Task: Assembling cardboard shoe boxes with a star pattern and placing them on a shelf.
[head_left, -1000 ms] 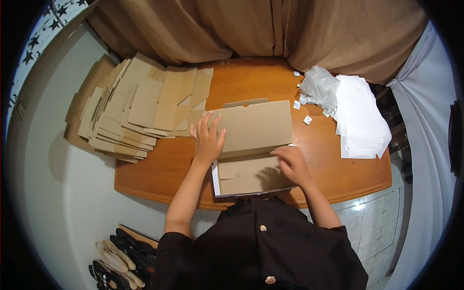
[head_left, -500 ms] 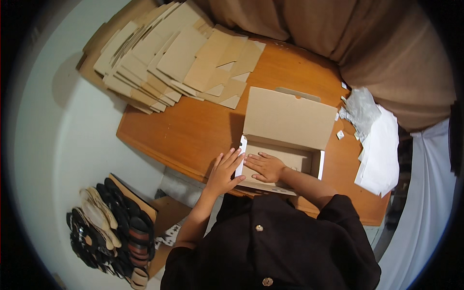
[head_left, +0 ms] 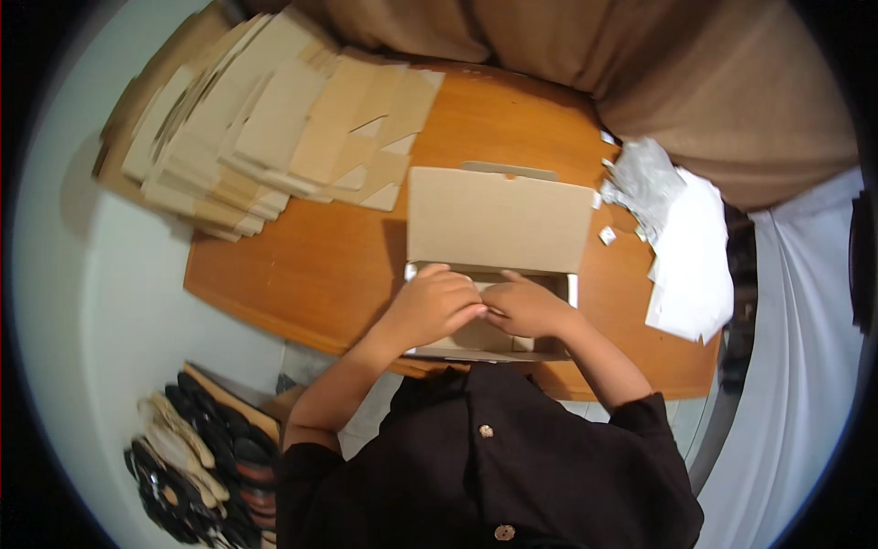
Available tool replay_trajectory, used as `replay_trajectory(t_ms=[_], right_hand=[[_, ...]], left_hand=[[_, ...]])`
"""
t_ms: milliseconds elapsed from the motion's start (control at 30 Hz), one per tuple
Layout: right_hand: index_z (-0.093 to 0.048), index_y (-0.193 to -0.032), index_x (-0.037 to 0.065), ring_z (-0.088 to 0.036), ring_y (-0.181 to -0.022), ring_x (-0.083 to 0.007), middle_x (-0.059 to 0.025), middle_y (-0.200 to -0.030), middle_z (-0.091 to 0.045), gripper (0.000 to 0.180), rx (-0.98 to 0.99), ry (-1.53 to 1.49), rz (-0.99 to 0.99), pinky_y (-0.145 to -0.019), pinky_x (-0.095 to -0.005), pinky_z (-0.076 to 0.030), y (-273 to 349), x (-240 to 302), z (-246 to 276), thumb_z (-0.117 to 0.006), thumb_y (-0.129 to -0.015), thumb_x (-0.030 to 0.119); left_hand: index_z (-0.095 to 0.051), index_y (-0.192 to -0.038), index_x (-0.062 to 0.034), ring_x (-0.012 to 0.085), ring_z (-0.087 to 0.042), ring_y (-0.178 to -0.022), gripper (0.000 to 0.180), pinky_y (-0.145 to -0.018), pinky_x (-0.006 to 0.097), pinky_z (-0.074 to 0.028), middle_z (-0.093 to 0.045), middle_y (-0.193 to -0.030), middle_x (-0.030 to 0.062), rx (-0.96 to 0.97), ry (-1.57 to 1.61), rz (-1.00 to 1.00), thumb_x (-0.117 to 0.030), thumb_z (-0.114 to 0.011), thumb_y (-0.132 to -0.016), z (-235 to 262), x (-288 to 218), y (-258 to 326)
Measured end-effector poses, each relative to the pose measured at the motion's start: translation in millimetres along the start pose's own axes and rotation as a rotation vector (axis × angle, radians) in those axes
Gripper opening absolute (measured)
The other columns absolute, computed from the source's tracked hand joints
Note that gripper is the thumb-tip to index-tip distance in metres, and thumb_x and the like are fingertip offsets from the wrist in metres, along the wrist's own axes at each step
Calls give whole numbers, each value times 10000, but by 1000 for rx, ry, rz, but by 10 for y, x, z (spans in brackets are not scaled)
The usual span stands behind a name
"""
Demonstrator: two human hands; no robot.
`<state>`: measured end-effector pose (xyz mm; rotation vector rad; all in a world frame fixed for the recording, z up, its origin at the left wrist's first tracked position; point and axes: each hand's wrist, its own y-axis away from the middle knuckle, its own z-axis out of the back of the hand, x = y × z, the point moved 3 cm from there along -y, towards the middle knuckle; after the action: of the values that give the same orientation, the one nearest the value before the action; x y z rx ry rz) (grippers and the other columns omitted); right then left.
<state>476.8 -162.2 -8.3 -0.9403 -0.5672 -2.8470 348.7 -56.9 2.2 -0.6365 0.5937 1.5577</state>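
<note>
An open cardboard box (head_left: 498, 220) stands on the wooden table in front of me, its brown lid raised at the back and its side walls white. Over its inside, my left hand (head_left: 430, 306) and my right hand (head_left: 529, 306) meet at the fingertips. The fingers of both hands are bent and drawn together. Whatever lies between them, if anything, is hidden from sight. Part of the box's left wall and floor is covered by my hands.
Flattened cardboard boxes (head_left: 274, 114) are stacked at the table's back left. White paper sheets (head_left: 693, 261) and a crumpled clear plastic bag (head_left: 645, 178) lie at the right, beside small white packets (head_left: 607, 236). Several sandals (head_left: 210, 439) sit low at the left. A brown curtain (head_left: 713, 82) hangs behind.
Both hands have left the box's left wall and come together over its middle, their flat fingers now bent. The whole view has shifted, so the box and table appear farther left.
</note>
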Motion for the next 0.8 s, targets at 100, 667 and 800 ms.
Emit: replay_trajectory(t_ms=[100,667,800], right_hand=[[-589,-1055,65,-569,-1000,-287,-138,-990,-633,245,-249,-107,-261,-984,-492,-330,806,-206,35,-485,-894,218],[-516,-1186,33,-410,-1251,-333,-213,-1380,-369,540,-1290,-462,-493,-987,-375,-370,1366,-359,-1295,-731,-733,233],[-525,-1159,20,-467,-1182,-344,-236,-1306,-445,438,-1437,-308,-513,-979,-384,-372,1297,-342,-1299,-660,-764,151]], left_hand=[[-546,-1198,-73,256,-475,-1186,497,-1026,517,-270,-533,-1241,128,690,-271,-51,-417,-562,-839,-589,-135,-664],[-447,-1307,-179,226,-387,-1265,492,-1036,542,-249,-442,-1342,76,781,-443,-396,-467,-390,-912,-1385,-100,-1180],[-546,-1212,-157,258,-519,-1120,393,-1009,537,-275,-606,-1138,75,528,-262,-190,-379,-467,-898,-654,-308,-887]])
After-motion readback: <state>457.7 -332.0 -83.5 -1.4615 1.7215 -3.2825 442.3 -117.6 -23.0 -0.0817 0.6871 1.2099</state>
